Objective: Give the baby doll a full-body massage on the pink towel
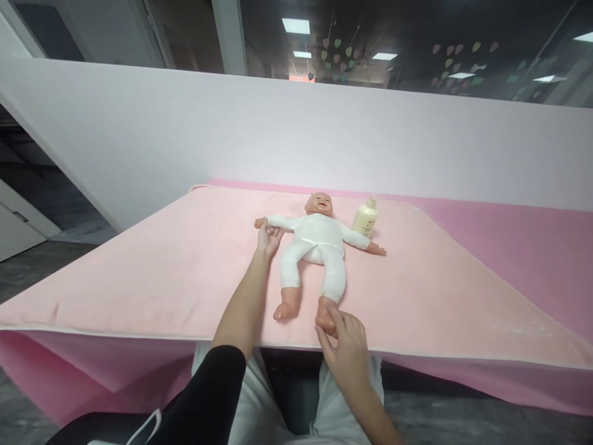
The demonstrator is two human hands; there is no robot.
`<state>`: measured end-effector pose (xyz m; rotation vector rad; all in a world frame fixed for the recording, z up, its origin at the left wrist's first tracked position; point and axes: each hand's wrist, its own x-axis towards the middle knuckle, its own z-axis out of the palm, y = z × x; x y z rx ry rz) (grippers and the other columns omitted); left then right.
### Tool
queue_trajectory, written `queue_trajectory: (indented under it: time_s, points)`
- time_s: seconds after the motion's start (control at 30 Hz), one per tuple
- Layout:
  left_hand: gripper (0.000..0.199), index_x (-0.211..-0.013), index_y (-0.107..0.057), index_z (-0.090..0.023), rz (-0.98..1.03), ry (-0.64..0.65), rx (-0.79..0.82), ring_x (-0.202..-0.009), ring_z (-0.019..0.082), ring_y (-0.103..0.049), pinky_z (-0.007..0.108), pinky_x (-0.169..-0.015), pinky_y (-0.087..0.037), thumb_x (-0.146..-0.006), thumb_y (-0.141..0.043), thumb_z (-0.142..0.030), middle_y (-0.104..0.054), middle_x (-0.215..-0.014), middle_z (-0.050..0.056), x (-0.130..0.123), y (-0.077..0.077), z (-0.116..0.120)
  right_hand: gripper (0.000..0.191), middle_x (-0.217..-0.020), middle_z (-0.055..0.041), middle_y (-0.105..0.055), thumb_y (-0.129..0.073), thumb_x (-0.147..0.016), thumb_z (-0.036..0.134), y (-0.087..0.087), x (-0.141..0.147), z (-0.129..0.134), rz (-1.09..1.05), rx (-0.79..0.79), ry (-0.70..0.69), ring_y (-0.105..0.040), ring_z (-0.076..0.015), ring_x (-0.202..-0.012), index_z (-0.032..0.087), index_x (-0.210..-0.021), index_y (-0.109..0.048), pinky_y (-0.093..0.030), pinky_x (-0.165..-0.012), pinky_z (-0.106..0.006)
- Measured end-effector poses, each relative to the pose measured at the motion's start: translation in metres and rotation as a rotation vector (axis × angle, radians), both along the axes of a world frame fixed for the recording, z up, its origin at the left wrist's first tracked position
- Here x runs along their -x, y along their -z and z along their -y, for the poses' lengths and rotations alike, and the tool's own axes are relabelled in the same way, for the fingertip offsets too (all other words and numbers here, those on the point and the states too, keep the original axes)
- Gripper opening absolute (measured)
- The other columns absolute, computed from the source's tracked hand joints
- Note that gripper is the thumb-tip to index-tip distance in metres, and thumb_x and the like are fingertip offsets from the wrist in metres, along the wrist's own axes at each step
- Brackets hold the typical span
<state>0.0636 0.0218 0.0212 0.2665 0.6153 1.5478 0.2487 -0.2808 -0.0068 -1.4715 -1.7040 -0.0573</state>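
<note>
A baby doll [319, 232] with a bald head and a white cloth body lies face up, arms spread and legs toward me. My left hand [269, 238] is at the doll's arm on the left, just behind its small hand. The thumb reaches up to the wrist and the other fingers curl at the sleeve. At the near end, my right hand [346, 339] grips the doll's foot on the right between thumb and fingers. The doll's other foot rests untouched on the pink mat.
A pale yellow pump bottle [365, 216] stands beside the doll's arm on the right. The light pink mat [440, 290] covers the table over a darker pink cloth [523, 266]. Behind rises a white partition [296, 133] with glass above it.
</note>
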Motion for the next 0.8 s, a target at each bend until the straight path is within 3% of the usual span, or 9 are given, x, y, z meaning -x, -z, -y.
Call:
queue_trajectory:
  time_s: [0.1,0.23,0.33,0.43,0.53,0.67,0.8]
  points:
    - [0.011,-0.096,-0.054,-0.018,-0.077,-0.028,-0.093,-0.093,0.014,-0.061,0.028,-0.088,-0.049,-0.087,-0.054,-0.025,-0.062,-0.091,0.006,0.001,0.003,-0.004,0.040,-0.105,-0.0102,-0.061,-0.053,-0.084,0.029,-0.009,-0.010,-0.004,-0.207,0.049,0.008,-0.058,-0.0263,-0.093,0.024,-0.123,-0.050,-0.051,-0.077,-0.043]
    - [0.018,-0.103,-0.053,-0.019,-0.403,-0.142,-0.257,-0.102,0.016,-0.059,0.030,-0.091,-0.046,-0.086,-0.054,-0.023,-0.062,-0.105,0.007,-0.009,0.003,-0.006,0.044,-0.113,-0.0122,-0.052,-0.050,-0.080,0.024,-0.029,-0.031,-0.017,-0.402,-0.028,0.066,-0.055,-0.0266,-0.102,0.024,-0.123,-0.046,-0.051,-0.081,-0.044]
    - [0.031,-0.113,-0.052,-0.019,-0.897,-0.234,-0.417,-0.110,0.021,-0.054,0.033,-0.096,-0.041,-0.083,-0.057,-0.026,-0.058,-0.113,0.009,-0.021,-0.005,0.001,0.034,-0.118,-0.0134,-0.043,-0.048,-0.078,0.022,-0.055,-0.046,-0.046,-0.330,-0.116,0.085,-0.048,-0.0274,-0.111,0.022,-0.112,-0.054,-0.047,-0.088,-0.045]
    - [0.038,-0.119,-0.054,-0.020,-1.481,-0.155,-0.621,-0.111,0.026,-0.049,0.037,-0.099,-0.036,-0.082,-0.058,-0.028,-0.055,-0.113,0.011,-0.034,-0.016,0.015,0.019,-0.115,-0.0122,-0.039,-0.049,-0.081,0.026,-0.079,-0.054,-0.090,-0.241,-0.183,0.033,-0.048,-0.0262,-0.111,0.020,-0.095,-0.060,-0.046,-0.089,-0.042]
    - [0.045,-0.127,-0.053,-0.023,-1.870,-0.089,-0.656,-0.106,0.030,-0.047,0.041,-0.094,-0.037,-0.083,-0.056,-0.031,-0.052,-0.107,0.013,-0.042,-0.023,0.028,0.015,-0.102,-0.0086,-0.040,-0.053,-0.083,0.033,-0.085,-0.054,-0.140,-0.141,-0.188,0.031,-0.050,-0.0232,-0.098,0.020,-0.087,-0.061,-0.047,-0.084,-0.039]
    - [0.049,-0.131,-0.050,-0.025,-1.964,-0.093,-0.597,-0.100,0.030,-0.046,0.041,-0.089,-0.038,-0.083,-0.053,-0.033,-0.049,-0.101,0.012,-0.041,-0.021,0.032,0.016,-0.091,-0.0057,-0.038,-0.048,-0.085,0.031,-0.065,-0.048,-0.189,-0.099,-0.173,-0.032,-0.049,-0.0210,-0.090,0.019,-0.088,-0.060,-0.046,-0.083,-0.038]
    - [0.053,-0.130,-0.048,-0.022,-1.654,-0.091,-0.530,-0.109,0.029,-0.044,0.044,-0.096,-0.036,-0.077,-0.057,-0.026,-0.050,-0.107,0.011,-0.038,-0.011,0.025,0.020,-0.094,-0.0077,-0.041,-0.049,-0.084,0.036,-0.046,-0.048,-0.194,-0.237,-0.249,-0.016,-0.050,-0.0216,-0.091,0.019,-0.091,-0.058,-0.047,-0.079,-0.037]
